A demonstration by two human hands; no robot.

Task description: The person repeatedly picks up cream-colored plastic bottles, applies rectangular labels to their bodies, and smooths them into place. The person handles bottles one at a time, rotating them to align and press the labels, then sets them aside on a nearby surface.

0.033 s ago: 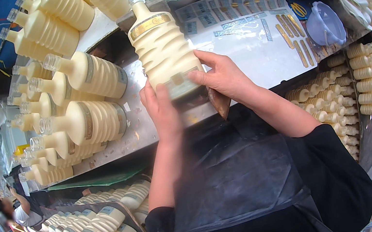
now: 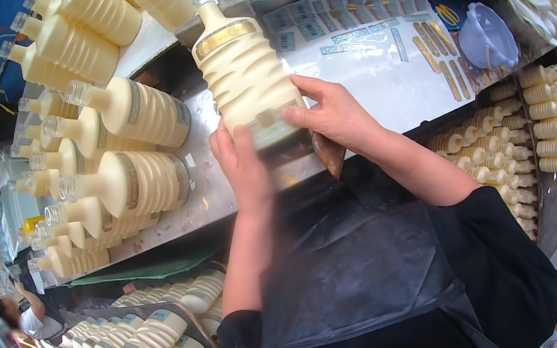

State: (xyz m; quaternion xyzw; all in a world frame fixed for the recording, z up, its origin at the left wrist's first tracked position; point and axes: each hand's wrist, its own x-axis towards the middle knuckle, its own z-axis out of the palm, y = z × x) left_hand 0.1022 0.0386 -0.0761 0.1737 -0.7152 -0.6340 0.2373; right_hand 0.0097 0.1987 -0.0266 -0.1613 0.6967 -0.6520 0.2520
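Holding a ribbed cream bottle [image 2: 243, 69] in both hands above a metal worktable [image 2: 383, 94].

The left hand [image 2: 241, 162] is wrapped around the bottle's lower left side, fingers curled shut on it, while the right hand [image 2: 331, 115] grips the lower right, its thumb pressed flat on a small label [image 2: 270, 122] near the base. The bottle is tilted, neck pointing up and away (a gold band circles its shoulder). To the left, a heap of matching bottles [image 2: 120, 149] lies on its side on the table. Sheets of labels [image 2: 349, 22] and gold strips [image 2: 442, 58] lie beyond the hands, with a pale purple plastic jug [image 2: 487, 36] near them. More filled bottles [image 2: 521, 126] are stacked at the right and below left [image 2: 152, 342].
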